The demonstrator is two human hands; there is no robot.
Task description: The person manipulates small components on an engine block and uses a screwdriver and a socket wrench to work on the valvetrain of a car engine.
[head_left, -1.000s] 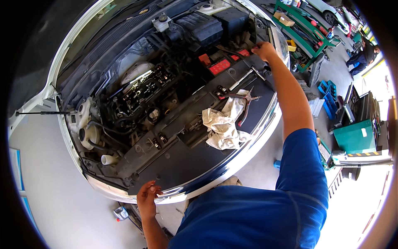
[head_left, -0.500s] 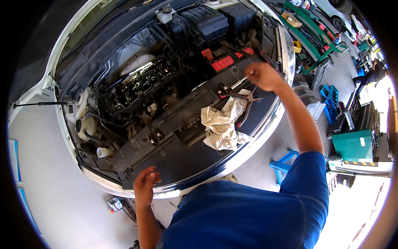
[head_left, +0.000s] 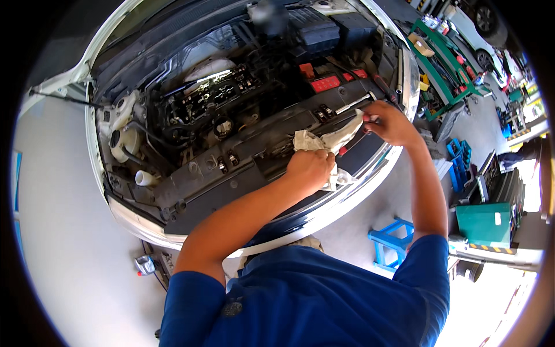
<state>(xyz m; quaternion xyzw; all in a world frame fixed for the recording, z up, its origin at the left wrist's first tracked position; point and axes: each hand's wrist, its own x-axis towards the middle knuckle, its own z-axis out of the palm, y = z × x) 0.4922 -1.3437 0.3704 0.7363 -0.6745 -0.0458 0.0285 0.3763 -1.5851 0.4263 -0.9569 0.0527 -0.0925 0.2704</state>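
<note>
A crumpled cream-coloured rag (head_left: pixel 341 136) lies on the dark front panel of an open engine bay. My left hand (head_left: pixel 314 169) is closed on its near left part, with cloth bunched under the fingers. At its right end, my right hand (head_left: pixel 386 122) pinches a raised corner, so the rag stretches between both hands. Red-handled pliers (head_left: pixel 343 151) show only in part beneath the rag and my right hand. Just beyond the right hand, a shiny metal bar tool (head_left: pixel 355 104) lies on the panel.
The engine (head_left: pixel 219 95) stands uncovered behind the panel, with a red-topped battery (head_left: pixel 325 84) to its right. Small metal parts (head_left: pixel 233 158) sit on the panel. A blue stool (head_left: pixel 390 243) is on the floor at right, near a green tool cart (head_left: pixel 442 75).
My left hand has come up and right from the bumper edge onto the rag and closed. My right hand has moved slightly down to the rag's corner, lifting it. The view has shifted a little.
</note>
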